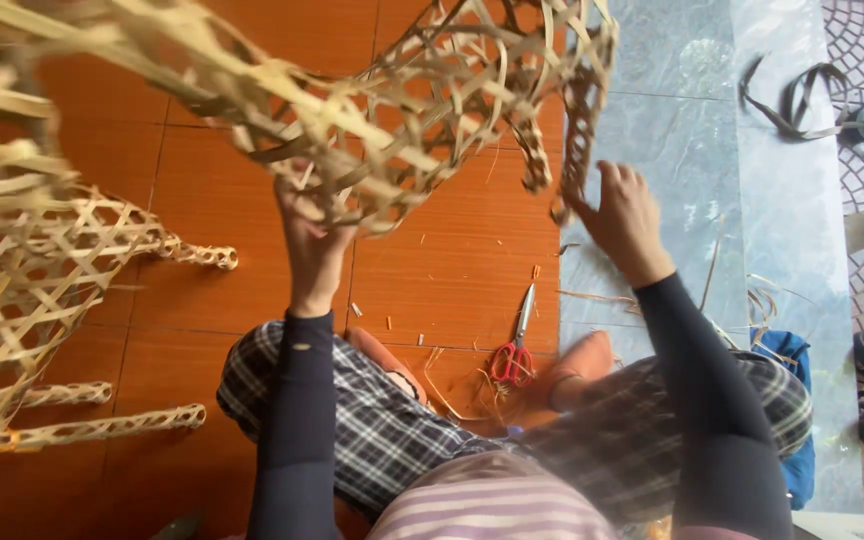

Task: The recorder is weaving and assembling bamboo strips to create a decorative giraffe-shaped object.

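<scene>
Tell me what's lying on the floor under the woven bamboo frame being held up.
Below the woven bamboo frame lie red-handled scissors and scattered bamboo slivers on the orange tiles. The frame's lattice hides some floor.

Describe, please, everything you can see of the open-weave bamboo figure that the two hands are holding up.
The pale open-weave bamboo strip figure looks handmade from flat tan strips crossed in a lattice with wide gaps. It hangs tilted above the orange tiled floor, with narrow woven leg-like tubes pointing down at its right end. The left hand grips its underside; the right hand touches one tube. Its top runs out of frame.
</scene>
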